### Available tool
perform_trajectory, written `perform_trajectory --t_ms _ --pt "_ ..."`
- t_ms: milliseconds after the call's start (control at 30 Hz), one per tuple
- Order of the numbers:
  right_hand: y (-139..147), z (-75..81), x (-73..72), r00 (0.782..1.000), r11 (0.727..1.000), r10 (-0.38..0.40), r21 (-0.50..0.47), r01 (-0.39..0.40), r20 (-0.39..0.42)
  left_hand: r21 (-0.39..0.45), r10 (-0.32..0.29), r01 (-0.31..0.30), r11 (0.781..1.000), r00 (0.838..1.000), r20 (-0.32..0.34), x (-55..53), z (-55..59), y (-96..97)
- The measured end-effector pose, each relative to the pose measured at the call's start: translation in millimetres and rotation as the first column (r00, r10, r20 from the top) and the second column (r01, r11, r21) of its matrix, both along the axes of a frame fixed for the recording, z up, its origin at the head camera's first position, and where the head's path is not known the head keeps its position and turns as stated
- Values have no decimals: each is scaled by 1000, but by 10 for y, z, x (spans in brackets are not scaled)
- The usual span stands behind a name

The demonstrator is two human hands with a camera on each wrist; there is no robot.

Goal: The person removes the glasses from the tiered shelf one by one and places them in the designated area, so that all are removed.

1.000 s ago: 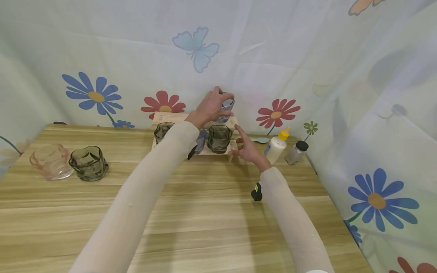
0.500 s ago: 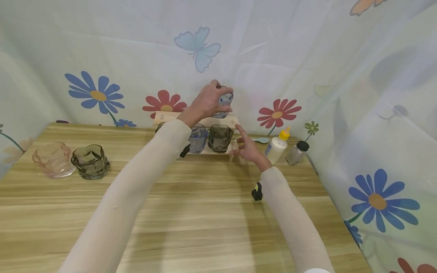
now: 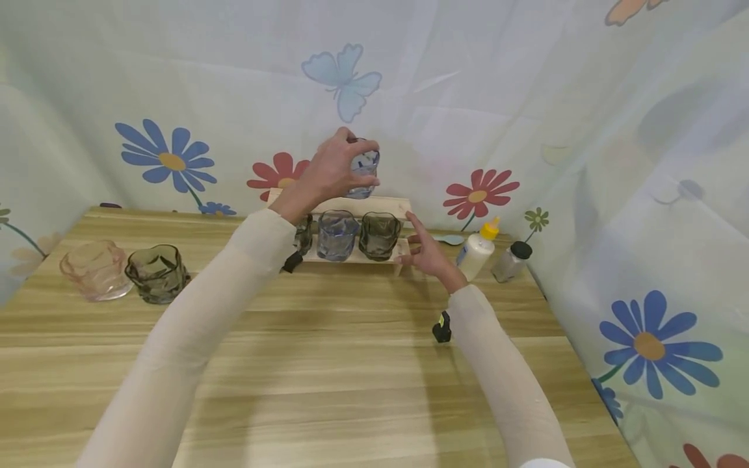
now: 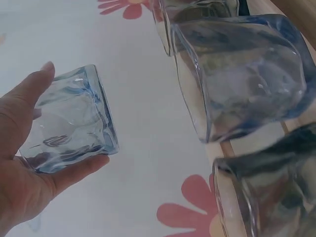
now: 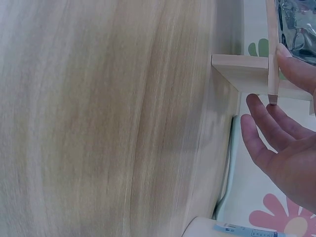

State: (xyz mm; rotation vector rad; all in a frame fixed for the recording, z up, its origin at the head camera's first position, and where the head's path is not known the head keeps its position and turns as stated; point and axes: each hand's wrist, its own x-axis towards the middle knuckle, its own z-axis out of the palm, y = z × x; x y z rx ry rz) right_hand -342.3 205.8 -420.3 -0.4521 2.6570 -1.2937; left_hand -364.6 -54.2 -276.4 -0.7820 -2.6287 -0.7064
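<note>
My left hand (image 3: 330,170) grips a light blue glass (image 3: 364,170) above the top shelf of a small two-tier wooden rack (image 3: 392,207). In the left wrist view, thumb and fingers clasp this clear glass (image 4: 74,118) from its sides. Upon the lower shelf stand a blue glass (image 3: 337,237), a dark grey-green glass (image 3: 380,237) and another dark glass (image 3: 303,235), partly hidden by my left arm. At the rack's right end, my right hand (image 3: 432,255) holds the shelf edge (image 5: 273,79) between spread thumb and fingers.
A pink glass (image 3: 96,273) and a dark glass (image 3: 157,276) stand on the table's left side. Right of the rack are a light blue spoon (image 3: 449,240), a white bottle with yellow nozzle (image 3: 476,253) and a black-capped jar (image 3: 512,261). A flowered curtain (image 3: 234,78) hangs behind.
My left hand has carried the light blue glass leftward and slightly up over the rack, uncovering more of the blue glass below. My right hand stays at the rack's end.
</note>
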Motion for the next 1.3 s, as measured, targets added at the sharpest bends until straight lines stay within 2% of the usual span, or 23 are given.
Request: perform_trajectory --t_ms 200,567,833,1067,1300 --pt "-12 -9 -5 1000 1000 -20 -2 20 18 -2 29 -29 1000 1000 -9 127 -16 -228" --pt "-19 -9 2 999 1000 -17 2 17 29 -47 106 -103 994 993 56 285 -82 -644" --pt "-20 4 1 999 1000 -19 -18 20 34 -57 137 -135 989 990 19 414 -117 -917" --pt "-11 -2 4 999 1000 -20 -21 20 25 -43 178 -176 983 983 45 535 -146 -1144" --pt "-21 -4 -2 1000 1000 -16 -14 16 18 -56 217 -215 975 976 37 658 -184 -1368"
